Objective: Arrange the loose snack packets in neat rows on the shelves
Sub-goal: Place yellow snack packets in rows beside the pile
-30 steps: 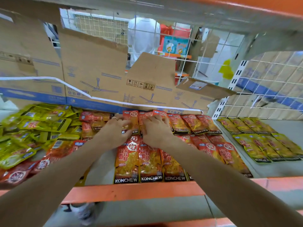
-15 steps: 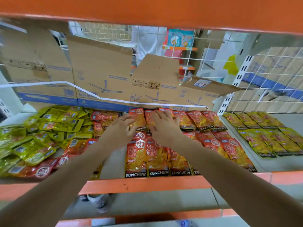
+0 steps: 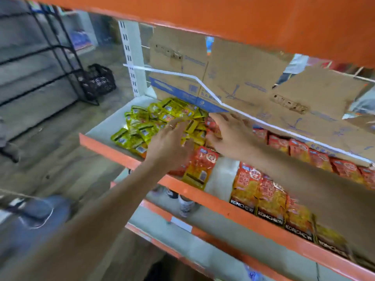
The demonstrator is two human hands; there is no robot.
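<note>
A loose heap of yellow snack packets [image 3: 146, 126] lies at the left end of the white shelf [image 3: 105, 126]. Red KONCHEW packets [image 3: 269, 199] lie in rows to the right, and one loose red packet [image 3: 200, 167] lies askew near the orange front edge. My left hand [image 3: 172, 142], a ring on one finger, hovers with fingers spread over the border between the yellow heap and the red packets. My right hand [image 3: 229, 132] reaches beside it with fingers extended over red packets at the back. Neither hand visibly holds a packet. The frame is blurred.
Flattened cardboard [image 3: 253, 82] lines the back of the shelf. An orange beam [image 3: 223, 15] hangs just above. A lower shelf [image 3: 203, 236] sits underneath. A white upright [image 3: 132, 57] marks the shelf's left end; beyond it are floor, a black rack [image 3: 50, 63] and a dark crate [image 3: 99, 80].
The view has swung left and tilted. Both hands have left the rows of red packets and moved left toward the yellow heap, with fingers more spread.
</note>
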